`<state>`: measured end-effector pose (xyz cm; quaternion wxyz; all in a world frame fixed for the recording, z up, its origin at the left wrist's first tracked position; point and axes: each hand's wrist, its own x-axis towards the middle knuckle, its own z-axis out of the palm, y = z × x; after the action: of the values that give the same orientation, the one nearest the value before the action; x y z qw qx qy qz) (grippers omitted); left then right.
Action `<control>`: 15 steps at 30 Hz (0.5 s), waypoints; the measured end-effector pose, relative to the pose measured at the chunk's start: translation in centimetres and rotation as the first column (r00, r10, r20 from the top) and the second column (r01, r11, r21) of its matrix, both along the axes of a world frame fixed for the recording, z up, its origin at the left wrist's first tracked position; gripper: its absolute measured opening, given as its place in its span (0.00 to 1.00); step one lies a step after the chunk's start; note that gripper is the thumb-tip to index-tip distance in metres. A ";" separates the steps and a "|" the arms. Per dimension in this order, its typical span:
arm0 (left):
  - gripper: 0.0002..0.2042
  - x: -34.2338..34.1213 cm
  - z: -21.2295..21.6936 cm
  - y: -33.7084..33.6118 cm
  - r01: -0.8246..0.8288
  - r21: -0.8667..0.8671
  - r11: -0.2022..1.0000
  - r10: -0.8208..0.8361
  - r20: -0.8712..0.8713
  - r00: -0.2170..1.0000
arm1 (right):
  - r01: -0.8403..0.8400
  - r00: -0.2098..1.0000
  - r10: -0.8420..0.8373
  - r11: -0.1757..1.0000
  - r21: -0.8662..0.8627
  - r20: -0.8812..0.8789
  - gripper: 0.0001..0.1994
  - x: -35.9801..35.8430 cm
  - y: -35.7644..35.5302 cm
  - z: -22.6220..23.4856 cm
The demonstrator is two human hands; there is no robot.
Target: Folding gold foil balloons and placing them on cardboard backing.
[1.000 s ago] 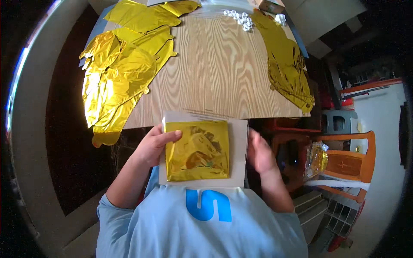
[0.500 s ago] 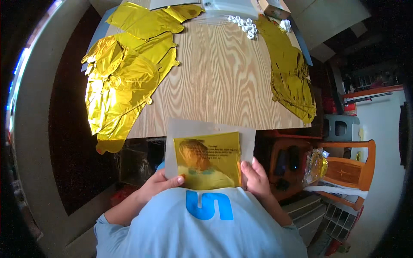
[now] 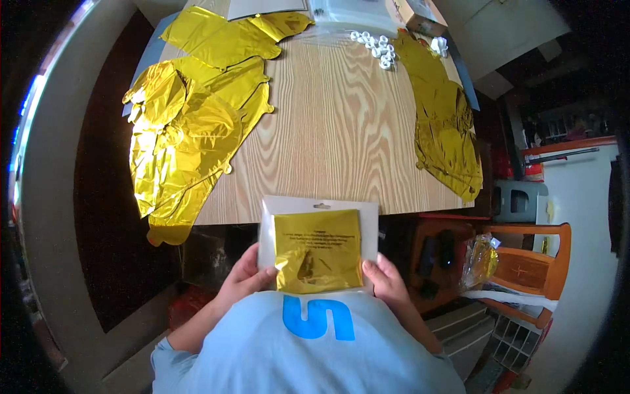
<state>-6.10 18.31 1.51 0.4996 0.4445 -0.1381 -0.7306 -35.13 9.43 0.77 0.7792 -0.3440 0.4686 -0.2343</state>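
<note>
I hold a flat clear packet with a folded gold foil balloon inside, close to my chest, just off the near edge of the wooden table. My left hand grips the packet's lower left corner. My right hand grips its lower right corner. The packet's top with its hang hole points toward the table. Printing shows on the gold foil.
A pile of flat gold foil balloons covers the table's left side, and another strip of gold foil balloons lies along the right. Small white pieces and a clear bag sit at the far edge. A wooden chair stands at the right.
The packet has been turned over and pulled back toward my chest. My hands slid from its sides down to its lower corners.
</note>
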 end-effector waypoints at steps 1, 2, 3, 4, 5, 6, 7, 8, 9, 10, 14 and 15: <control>0.29 0.2 0.7 -0.3 0.020 0.023 1.000 -0.020 -0.008 1.000 | -0.006 1.000 0.005 0.997 0.080 0.013 0.17 -0.1 0.3 0.5; 0.29 0.5 1.4 -0.8 0.035 0.039 0.999 -0.035 -0.011 0.999 | 0.011 1.000 -0.012 0.996 0.092 0.014 0.19 -0.3 0.2 0.2; 0.28 0.6 1.7 -1.1 0.051 0.055 0.997 -0.050 -0.014 0.999 | 0.028 0.999 -0.030 0.994 0.105 0.014 0.20 -0.5 -0.1 -0.5; 0.29 0.7 0.9 -1.0 0.072 0.014 0.997 -0.073 0.020 0.997 | 0.045 0.999 -0.047 0.992 0.117 0.014 0.21 -0.6 -0.4 -0.8; 0.30 0.8 1.1 -1.3 0.075 0.019 0.997 -0.076 0.039 0.996 | 0.041 0.998 -0.043 0.998 0.049 0.052 0.23 -0.3 -0.9 -0.7; 0.31 0.9 1.5 -1.9 0.078 0.024 0.997 -0.079 0.059 0.995 | 0.039 0.995 -0.037 0.999 -0.018 0.089 0.25 0.1 -1.6 -0.3; 0.32 1.0 1.7 -2.3 0.081 0.029 0.996 -0.083 0.078 0.993 | 0.039 0.992 -0.028 0.996 -0.086 0.126 0.28 0.5 -2.2 0.3; 0.33 1.0 1.5 -2.3 0.079 0.024 0.997 -0.081 0.087 0.993 | 0.000 0.981 0.014 0.997 -0.075 0.193 0.39 0.6 -2.8 0.9; 0.35 1.0 1.3 -2.2 0.078 0.019 0.997 -0.079 0.096 0.992 | -0.023 0.976 0.047 0.993 -0.114 0.212 0.42 0.7 -2.8 1.3; 0.37 1.0 1.2 -2.2 0.076 0.014 0.997 -0.077 0.105 0.991 | -0.046 0.970 0.081 0.987 -0.154 0.230 0.45 0.8 -2.7 1.5; 0.48 0.9 0.9 -2.1 0.066 -0.022 0.998 -0.060 0.196 0.979 | -0.074 0.973 0.097 0.991 -0.112 0.210 0.52 0.6 -2.1 1.6; 0.50 0.5 1.1 -1.9 0.064 -0.039 0.997 -0.054 0.221 0.974 | -0.070 0.977 0.094 0.989 -0.130 0.190 0.52 0.5 -1.9 1.2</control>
<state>-5.57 16.42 2.58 0.4693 0.5068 -0.2225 -0.6880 -34.67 7.51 2.01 0.8080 -0.3855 0.3601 -0.2626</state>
